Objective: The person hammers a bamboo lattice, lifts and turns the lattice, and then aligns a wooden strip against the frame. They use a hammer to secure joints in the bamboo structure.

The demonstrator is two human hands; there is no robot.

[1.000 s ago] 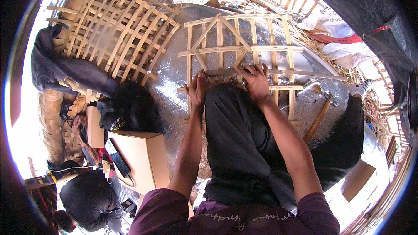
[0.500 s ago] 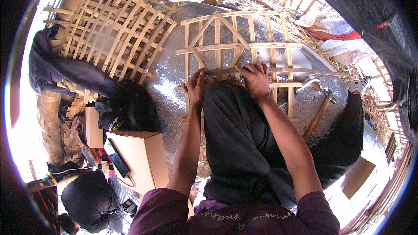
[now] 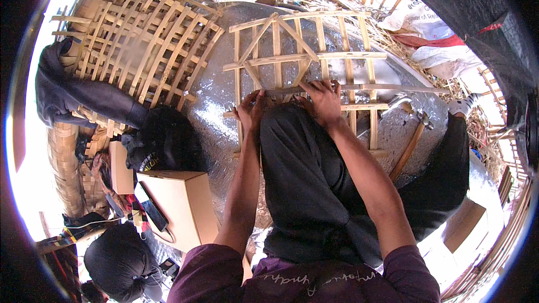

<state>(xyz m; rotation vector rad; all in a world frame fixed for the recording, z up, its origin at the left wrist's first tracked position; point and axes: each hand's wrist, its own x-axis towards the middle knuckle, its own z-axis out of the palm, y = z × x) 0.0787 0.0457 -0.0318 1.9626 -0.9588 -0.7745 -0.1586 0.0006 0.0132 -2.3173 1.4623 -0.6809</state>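
Observation:
A lattice frame of pale bamboo slats lies on a shiny grey sheet in front of me. My left hand grips the frame's lower left part, fingers curled around a slat. My right hand presses on a long horizontal slat at the frame's lower middle. My knee in dark cloth rises between my forearms and hides the frame's near edge.
A second, larger bamboo lattice lies at the upper left. A hammer with a wooden handle rests to the right. Cardboard boxes, a phone, dark bags and another person's head are at the lower left. White sacks lie upper right.
Both hands have shifted slightly along the lower slats of the frame; the view has tilted a little, so the frame sits marginally higher in the picture.

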